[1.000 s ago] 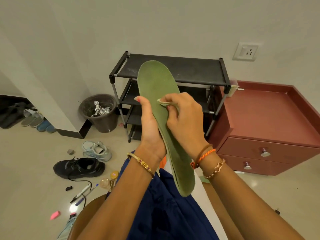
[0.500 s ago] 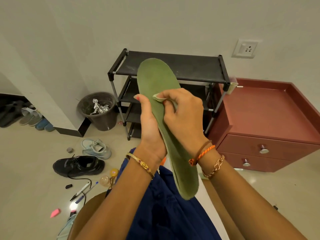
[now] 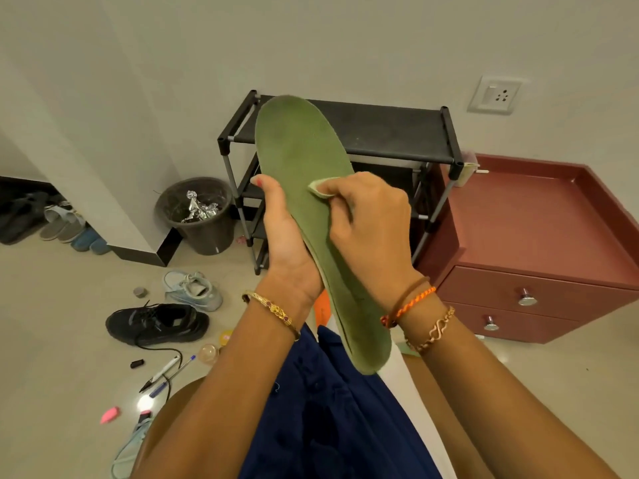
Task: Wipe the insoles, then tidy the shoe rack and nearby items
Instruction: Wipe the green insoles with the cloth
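the wiping step is in hand: the left hand (image 3: 288, 250) grips the green insole (image 3: 311, 188) upright before the shoe rack (image 3: 390, 140), the right hand (image 3: 373, 229) pinches what looks like a wipe (image 3: 320, 188) against it, so next comes a stroke toward the heel.

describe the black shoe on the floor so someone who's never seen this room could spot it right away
Start at the black shoe rack against the wall, then the dark bin holding crumpled foil to its left. On the floor in front of the bin lie two shoes on their sides: the black sneaker is the nearer one, with a loose lace trailing toward the pens. Its neighbour, the light blue sneaker, is pale.
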